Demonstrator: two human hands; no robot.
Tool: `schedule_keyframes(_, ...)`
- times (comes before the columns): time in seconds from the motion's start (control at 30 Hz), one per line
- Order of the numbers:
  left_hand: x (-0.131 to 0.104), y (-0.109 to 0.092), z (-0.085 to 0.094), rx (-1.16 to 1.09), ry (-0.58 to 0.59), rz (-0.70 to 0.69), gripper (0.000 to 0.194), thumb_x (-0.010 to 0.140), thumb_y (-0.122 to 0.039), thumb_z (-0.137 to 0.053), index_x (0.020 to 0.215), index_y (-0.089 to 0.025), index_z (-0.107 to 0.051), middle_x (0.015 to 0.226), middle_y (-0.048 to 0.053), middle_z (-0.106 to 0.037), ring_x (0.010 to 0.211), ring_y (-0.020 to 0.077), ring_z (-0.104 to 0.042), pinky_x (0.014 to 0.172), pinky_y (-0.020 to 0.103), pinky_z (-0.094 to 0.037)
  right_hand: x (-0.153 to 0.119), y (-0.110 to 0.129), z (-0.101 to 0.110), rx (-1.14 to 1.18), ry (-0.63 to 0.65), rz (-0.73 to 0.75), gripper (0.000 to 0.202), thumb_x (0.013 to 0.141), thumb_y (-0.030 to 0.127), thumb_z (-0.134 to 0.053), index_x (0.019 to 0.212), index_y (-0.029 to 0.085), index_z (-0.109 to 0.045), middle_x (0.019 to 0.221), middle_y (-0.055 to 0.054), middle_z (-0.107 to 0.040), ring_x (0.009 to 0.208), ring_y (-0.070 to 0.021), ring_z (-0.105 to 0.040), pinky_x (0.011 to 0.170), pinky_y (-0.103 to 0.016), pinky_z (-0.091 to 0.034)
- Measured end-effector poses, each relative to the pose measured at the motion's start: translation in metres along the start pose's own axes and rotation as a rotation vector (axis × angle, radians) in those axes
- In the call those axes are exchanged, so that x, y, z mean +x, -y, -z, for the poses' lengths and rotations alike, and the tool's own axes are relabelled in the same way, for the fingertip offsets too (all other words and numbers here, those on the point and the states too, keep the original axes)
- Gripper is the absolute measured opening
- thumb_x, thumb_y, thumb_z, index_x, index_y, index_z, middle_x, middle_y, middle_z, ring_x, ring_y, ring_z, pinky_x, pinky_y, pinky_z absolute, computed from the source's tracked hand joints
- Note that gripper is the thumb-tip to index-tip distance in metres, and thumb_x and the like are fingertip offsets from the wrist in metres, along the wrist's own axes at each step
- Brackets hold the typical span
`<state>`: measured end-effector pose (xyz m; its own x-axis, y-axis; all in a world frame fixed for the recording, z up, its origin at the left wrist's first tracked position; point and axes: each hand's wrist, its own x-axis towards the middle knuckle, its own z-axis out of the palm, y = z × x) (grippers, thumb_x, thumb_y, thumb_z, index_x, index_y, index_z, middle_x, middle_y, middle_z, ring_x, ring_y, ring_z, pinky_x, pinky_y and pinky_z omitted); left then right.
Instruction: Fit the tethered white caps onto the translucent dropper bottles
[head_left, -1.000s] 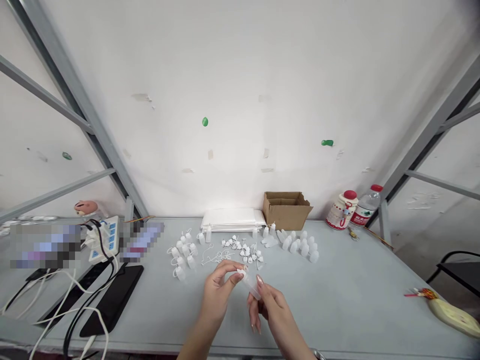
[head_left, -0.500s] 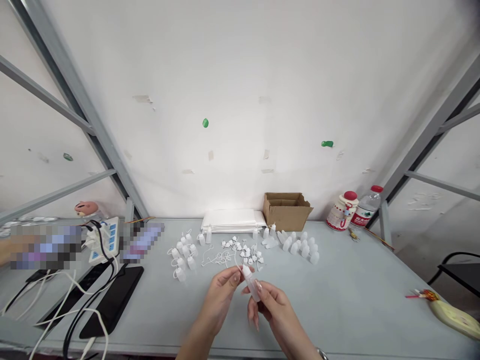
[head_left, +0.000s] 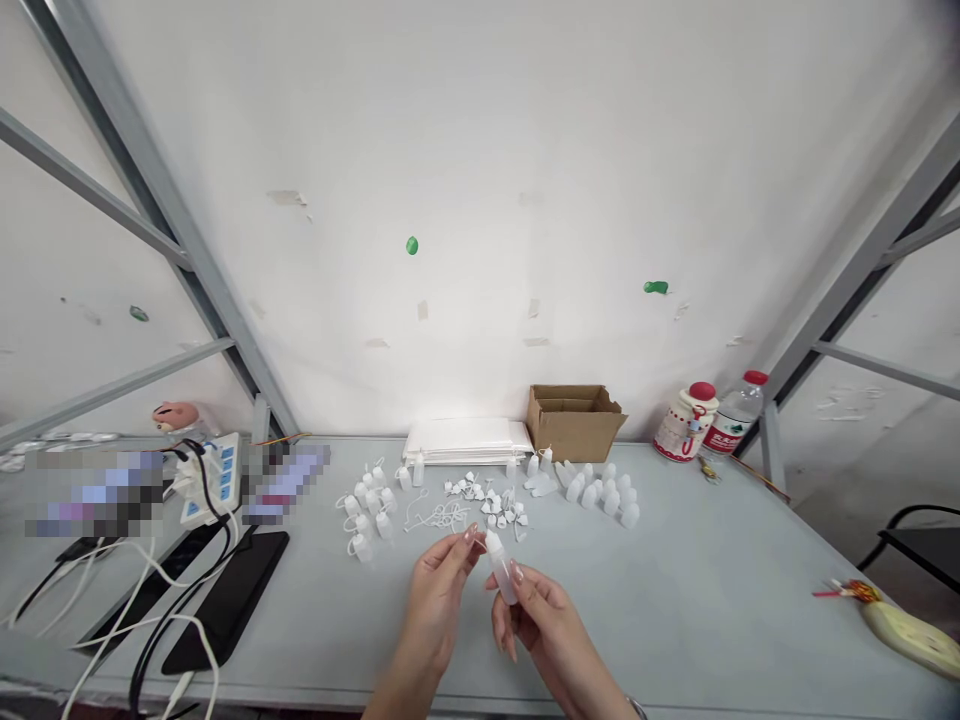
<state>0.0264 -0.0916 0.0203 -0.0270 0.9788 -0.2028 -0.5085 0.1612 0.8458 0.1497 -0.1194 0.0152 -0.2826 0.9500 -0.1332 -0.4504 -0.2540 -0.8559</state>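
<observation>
Near the front middle of the desk, my right hand (head_left: 541, 605) grips a small translucent squeeze bottle (head_left: 501, 572) with a white nozzle cap, tilted and nozzle up. My left hand (head_left: 444, 580) pinches a thin white strap (head_left: 480, 542) beside the bottle's neck; most of the strap is hidden by the fingers. Just beyond my hands lie loose white straps (head_left: 442, 515) and a scatter of small white caps (head_left: 493, 503). Several capped bottles with looped straps (head_left: 361, 547) stand to the left. Uncapped bottles (head_left: 610, 500) are grouped to the right.
Against the wall are a stack of white sheets (head_left: 466, 440) and an open cardboard box (head_left: 574, 432). A red-lidded flask (head_left: 684, 425) and water bottle (head_left: 739, 415) stand at the back right. Cables, a power strip (head_left: 229, 480) and a black phone (head_left: 229, 600) crowd the left.
My left fingertips have risen and closed on the strap, whose free end stuck up before beside the neck. My right hand keeps the bottle almost in the same place.
</observation>
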Motion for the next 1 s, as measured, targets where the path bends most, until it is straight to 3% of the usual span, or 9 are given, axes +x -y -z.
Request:
schedule_keyframes(0.1, -0.002, -0.002, 0.000, 0.110, 0.039, 0.002, 0.033, 0.057, -0.045, -0.074, 0.067, -0.014, -0.071, 0.076, 0.008, -0.070, 0.077, 0.0200, -0.060, 0.080, 0.035, -0.044, 0.002, -0.002, 0.001, -0.138, -0.011, 0.063, 0.045, 0.073, 0.059, -0.058, 0.076, 0.014, -0.060, 0.050, 0.001, -0.055, 0.044, -0.0103, -0.046, 0.046, -0.022, -0.035)
schedule_keyframes(0.23, -0.004, -0.006, 0.000, 0.258, 0.050, -0.044, 0.028, 0.060, -0.044, -0.072, 0.065, -0.016, -0.070, 0.075, 0.006, -0.070, 0.076, 0.0193, -0.059, 0.078, 0.032, -0.043, 0.001, -0.004, 0.001, -0.233, -0.070, 0.125, 0.042, 0.072, 0.056, -0.061, 0.075, 0.014, -0.060, 0.049, 0.003, -0.053, 0.044, -0.0092, -0.045, 0.048, -0.022, -0.035)
schedule_keyframes(0.43, -0.002, -0.013, -0.001, 0.307, 0.258, -0.039, 0.026, 0.071, -0.042, -0.064, 0.070, -0.017, -0.069, 0.065, 0.002, -0.064, 0.066, 0.0158, -0.057, 0.072, 0.029, -0.043, -0.005, -0.001, -0.003, 0.094, 0.119, -0.093, 0.046, 0.074, 0.059, -0.056, 0.072, 0.014, -0.059, 0.041, 0.005, -0.046, 0.034, -0.0063, -0.034, 0.044, -0.022, -0.032)
schedule_keyframes(0.5, -0.001, -0.013, -0.001, 0.280, 0.229, -0.029, 0.024, 0.070, -0.041, -0.065, 0.068, -0.017, -0.067, 0.064, 0.001, -0.063, 0.061, 0.0138, -0.055, 0.068, 0.028, -0.043, -0.003, 0.000, -0.004, 0.095, 0.098, -0.097, 0.046, 0.074, 0.059, -0.056, 0.075, 0.013, -0.060, 0.046, 0.002, -0.052, 0.037, -0.0073, -0.039, 0.046, -0.023, -0.035)
schedule_keyframes(0.63, 0.001, -0.008, 0.000, 0.242, 0.060, -0.067, 0.023, 0.063, -0.037, -0.072, 0.063, -0.016, -0.064, 0.068, 0.002, -0.064, 0.069, 0.0146, -0.056, 0.068, 0.026, -0.042, 0.004, -0.003, -0.002, -0.114, -0.076, 0.046, 0.043, 0.062, 0.054, -0.071, 0.076, 0.014, -0.062, 0.059, -0.001, -0.060, 0.051, -0.0109, -0.050, 0.053, -0.024, -0.041)
schedule_keyframes(0.77, 0.002, -0.007, 0.001, 0.244, 0.052, -0.032, 0.023, 0.061, -0.037, -0.072, 0.059, -0.016, -0.063, 0.069, 0.003, -0.067, 0.074, 0.0168, -0.057, 0.073, 0.028, -0.041, 0.007, -0.009, 0.002, -0.235, -0.156, 0.097, 0.041, 0.061, 0.052, -0.072, 0.070, 0.014, -0.061, 0.056, 0.000, -0.057, 0.052, -0.0108, -0.049, 0.052, -0.023, -0.041)
schedule_keyframes(1.0, 0.005, -0.009, 0.004, 0.263, 0.171, 0.032, 0.020, 0.065, -0.035, -0.068, 0.059, -0.016, -0.064, 0.074, 0.005, -0.070, 0.080, 0.0197, -0.059, 0.075, 0.030, -0.042, 0.003, -0.012, 0.007, -0.109, -0.001, 0.007, 0.042, 0.067, 0.054, -0.067, 0.070, 0.012, -0.062, 0.047, 0.002, -0.054, 0.040, -0.0071, -0.043, 0.043, -0.020, -0.031)
